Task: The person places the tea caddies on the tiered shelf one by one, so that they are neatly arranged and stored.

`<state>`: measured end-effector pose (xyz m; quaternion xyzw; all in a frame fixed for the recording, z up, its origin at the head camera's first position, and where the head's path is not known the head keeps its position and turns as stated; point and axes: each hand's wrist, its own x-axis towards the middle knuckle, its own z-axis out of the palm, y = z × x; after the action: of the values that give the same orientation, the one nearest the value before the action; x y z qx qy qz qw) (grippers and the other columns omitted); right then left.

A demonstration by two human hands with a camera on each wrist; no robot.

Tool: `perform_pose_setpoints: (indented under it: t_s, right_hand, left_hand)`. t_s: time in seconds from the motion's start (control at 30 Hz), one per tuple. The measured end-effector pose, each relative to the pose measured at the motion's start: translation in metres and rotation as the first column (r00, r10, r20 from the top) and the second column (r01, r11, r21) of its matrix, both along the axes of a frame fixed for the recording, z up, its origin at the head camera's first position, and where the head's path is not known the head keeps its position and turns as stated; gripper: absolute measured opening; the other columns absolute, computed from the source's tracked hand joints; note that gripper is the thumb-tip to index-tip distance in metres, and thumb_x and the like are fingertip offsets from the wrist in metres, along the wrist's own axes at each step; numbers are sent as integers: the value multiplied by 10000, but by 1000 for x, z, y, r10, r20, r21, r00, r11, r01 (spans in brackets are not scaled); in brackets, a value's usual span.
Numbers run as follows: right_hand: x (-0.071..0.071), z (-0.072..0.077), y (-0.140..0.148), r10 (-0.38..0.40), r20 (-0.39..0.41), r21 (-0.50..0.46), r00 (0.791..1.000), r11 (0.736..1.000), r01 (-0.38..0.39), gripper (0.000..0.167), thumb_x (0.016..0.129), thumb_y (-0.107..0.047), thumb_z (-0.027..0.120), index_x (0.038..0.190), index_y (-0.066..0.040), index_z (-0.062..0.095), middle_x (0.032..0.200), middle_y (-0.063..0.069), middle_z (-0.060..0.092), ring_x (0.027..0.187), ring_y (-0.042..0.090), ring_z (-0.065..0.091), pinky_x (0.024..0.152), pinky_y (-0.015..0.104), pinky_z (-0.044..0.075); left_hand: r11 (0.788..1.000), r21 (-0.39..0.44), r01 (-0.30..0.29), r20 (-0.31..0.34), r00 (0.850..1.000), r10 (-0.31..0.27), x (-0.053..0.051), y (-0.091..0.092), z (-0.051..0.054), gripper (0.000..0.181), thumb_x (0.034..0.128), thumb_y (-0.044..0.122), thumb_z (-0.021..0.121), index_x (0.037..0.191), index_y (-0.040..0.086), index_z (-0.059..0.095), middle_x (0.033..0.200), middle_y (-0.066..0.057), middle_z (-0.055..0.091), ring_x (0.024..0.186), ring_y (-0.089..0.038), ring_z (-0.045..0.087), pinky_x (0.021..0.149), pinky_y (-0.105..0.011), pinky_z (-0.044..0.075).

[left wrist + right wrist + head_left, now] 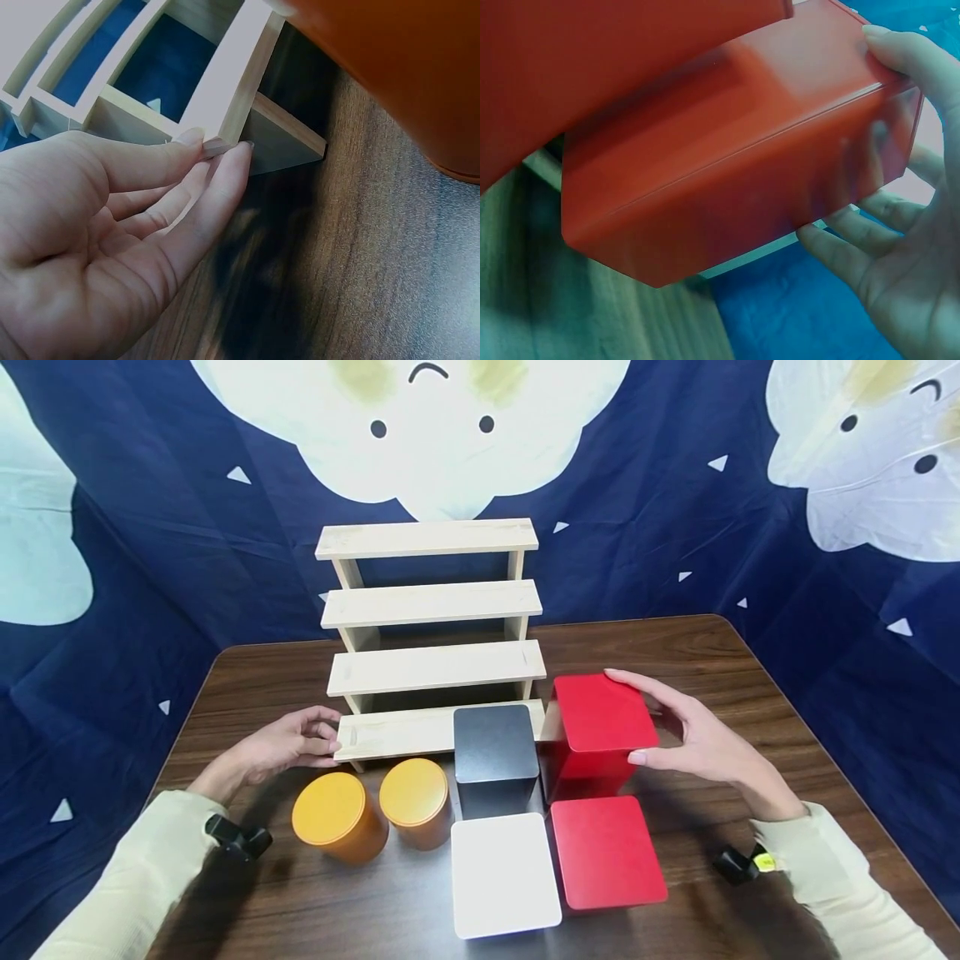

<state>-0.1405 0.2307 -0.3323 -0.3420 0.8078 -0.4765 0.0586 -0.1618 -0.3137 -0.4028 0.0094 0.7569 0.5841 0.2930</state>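
A pale wooden tiered shelf [435,672] stands at the middle of the table. With thumb and fingertips, my left hand [288,745] pinches the left end of its lowest board [232,82]. My right hand [693,731] grips a tall red box [606,714] near its top, at the right end of that board. In the right wrist view the thumb lies on one side of the red box [727,165] and the fingers reach round another. Whether its base touches the table cannot be told. A black box [495,747] stands before the lowest board's right part, partly covering it.
Two orange round canisters [330,810] [415,793] stand near my left hand, before the shelf. Closer to me are a white-topped box [504,877] and a second red box [609,853]. A dark blue cloth [637,552] hangs behind the wooden table [675,639].
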Motion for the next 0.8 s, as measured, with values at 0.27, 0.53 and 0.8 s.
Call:
perform_pose_setpoints:
  t_s: [0.27, 0.53, 0.8]
  right_hand:
    - [-6, 17, 2, 28, -15, -10, 999, 1000, -28, 862, 729, 75, 731, 1476, -119, 346, 1291, 16, 555, 1094, 140, 588, 850, 202, 543]
    - [-13, 36, 3, 25, -40, 15, 999, 1000, -24, 886, 727, 77, 743, 1483, -143, 337, 1269, 27, 568, 1084, 149, 586, 823, 203, 556]
    - [-20, 51, -1, 42, -74, -9, 996, 999, -42, 851, 743, 100, 721, 1478, -100, 343, 1237, 30, 585, 1053, 134, 599, 797, 185, 561]
  left_hand:
    - [1000, -7, -1, -1, 1000, 1, 1, 0, 0, 615, 904, -6, 599, 1379, -100, 220, 1002, -133, 527, 870, -167, 641, 860, -378, 577]
    - [1000, -8, -1, -3, 1000, 1, 1, 1, 3, 617, 900, -8, 603, 1378, -102, 224, 1007, -144, 525, 866, -169, 641, 847, -368, 583]
    - [1000, -2, 1, -8, 1000, -1, 2, 1, 2, 624, 897, -6, 608, 1377, -108, 223, 1001, -139, 525, 870, -170, 641, 865, -391, 574]
